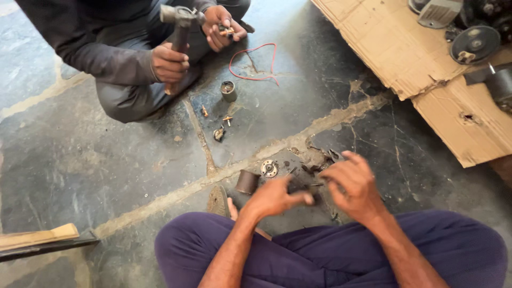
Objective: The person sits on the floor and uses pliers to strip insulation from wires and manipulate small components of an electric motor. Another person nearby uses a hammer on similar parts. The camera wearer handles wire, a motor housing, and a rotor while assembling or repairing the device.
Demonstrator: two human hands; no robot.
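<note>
On the stone floor (pixel 106 160), a small dark part (pixel 304 188) is pinched in the left hand (pixel 274 196); the right hand (pixel 352 184), fingers spread and empty, is held beside it for support.

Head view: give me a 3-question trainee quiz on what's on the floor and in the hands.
1. True or false: the wearer's left hand and right hand are over small dark parts on the stone floor.
2. What tool does the other person hold? A) hammer B) saw C) pliers
3. What colour is the loose wire on the floor?

Key: 1 true; 2 A; 3 red.
</note>
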